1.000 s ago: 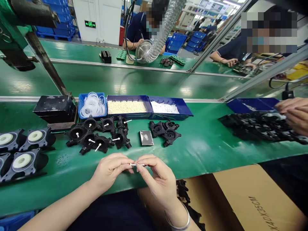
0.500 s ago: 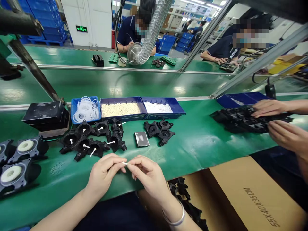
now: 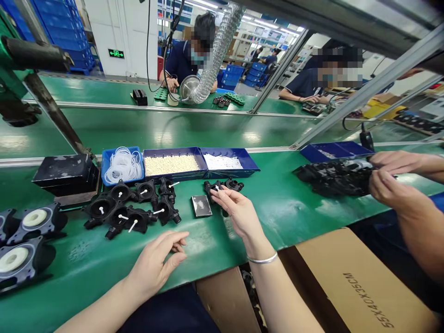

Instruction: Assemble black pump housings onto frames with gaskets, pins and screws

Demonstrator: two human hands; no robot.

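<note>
My right hand (image 3: 233, 207) pinches a small white pin (image 3: 217, 188) at a black housing (image 3: 209, 186) in the small group right of a flat dark block (image 3: 201, 206). Over the green bench near its front edge, my left hand (image 3: 161, 259) has its fingers loosely apart and holds nothing. Several black housings (image 3: 120, 215) with white pins sticking out lie to the left. Behind them stand a blue tray of clear rings (image 3: 140, 173), a tray of cream beads (image 3: 171, 175) and a tray of white pins (image 3: 251, 170).
Black housings with white rings (image 3: 21, 252) and a black block (image 3: 65, 173) are at the left. A co-worker's hands (image 3: 391, 180) handle black parts (image 3: 333, 178) at right. An open cardboard box (image 3: 354, 273) stands below the bench edge. Two people sit opposite.
My right hand has moved away from my left, up and right to the black housing, with the white pin. My left hand has let go and opened. The view has shifted slightly.
</note>
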